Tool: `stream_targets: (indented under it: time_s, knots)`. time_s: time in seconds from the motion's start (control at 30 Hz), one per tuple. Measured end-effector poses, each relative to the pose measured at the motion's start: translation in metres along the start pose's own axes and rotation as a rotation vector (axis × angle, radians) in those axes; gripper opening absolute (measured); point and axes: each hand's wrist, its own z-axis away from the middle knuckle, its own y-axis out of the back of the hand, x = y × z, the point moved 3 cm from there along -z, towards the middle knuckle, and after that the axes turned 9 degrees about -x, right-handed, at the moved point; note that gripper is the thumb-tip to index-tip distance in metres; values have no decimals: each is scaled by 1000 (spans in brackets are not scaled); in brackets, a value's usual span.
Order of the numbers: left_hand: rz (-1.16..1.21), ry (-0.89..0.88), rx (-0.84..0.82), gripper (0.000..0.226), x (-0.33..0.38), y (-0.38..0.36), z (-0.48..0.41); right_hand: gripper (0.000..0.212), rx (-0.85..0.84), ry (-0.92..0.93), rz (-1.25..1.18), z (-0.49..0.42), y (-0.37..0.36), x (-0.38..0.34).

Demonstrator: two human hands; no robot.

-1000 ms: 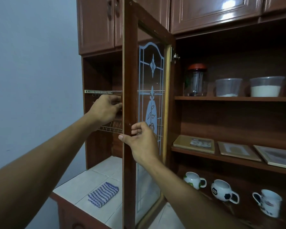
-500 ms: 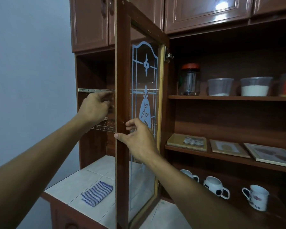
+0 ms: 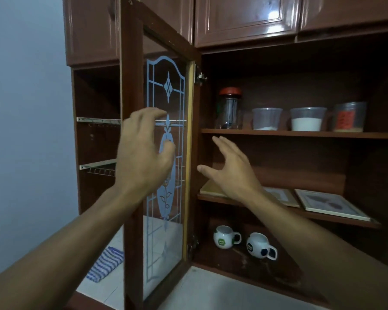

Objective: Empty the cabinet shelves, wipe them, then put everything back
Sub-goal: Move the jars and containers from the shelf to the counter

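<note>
- Left hand (image 3: 143, 153) was loose and empty in front of the glass door (image 3: 166, 153)
- Right hand (image 3: 231, 168) spread, empty, just inside the cabinet
- Shelves (image 3: 300, 133) were full: jar (image 3: 229, 108), tubs, frames, mugs (image 3: 224, 237)
- Striped cloth (image 3: 105, 264) lay on the table (image 3: 199, 291)

Two hands are raised, the left hand (image 3: 143, 153) and the right hand (image 3: 233, 173). The top shelf (image 3: 300, 133) carries four containers: one jar with a red lid (image 3: 229, 110) and three clear plastic tubs (image 3: 267, 119) (image 3: 307, 119) (image 3: 349, 117). The middle shelf (image 3: 323, 217) holds what looks like three flat picture frames (image 3: 332, 204) (image 3: 280, 195) (image 3: 211, 189), though the hand partly hides one. Two mugs (image 3: 225, 237) (image 3: 260, 245) stand at the bottom. One striped cloth (image 3: 105, 264) lies on the worktop (image 3: 211, 291). One glass door (image 3: 164, 153) stands open.
</note>
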Motion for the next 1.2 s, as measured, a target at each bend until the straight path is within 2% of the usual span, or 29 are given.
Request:
stream_targets:
  time_s: [0.2,0.33,0.47,0.8,1.2]
  knots:
    - [-117,-95,-233,64,24,-70,-17,87,-2,-89,268,9,50,35]
    - [-283,-129,-332,71,23,-111,-34,90,-16,-182,482,9,75,45]
    - [-353,-151,-397,76,19,-136,-53,91,7,-238,652,-3,87,56]
    - [-353,-211,-421,83,15,-162,-82,95,41,-314,803,-33,87,64]
    - [-358,-199,-421,84,17,-207,-107,95,54,-253,832,-71,102,96]
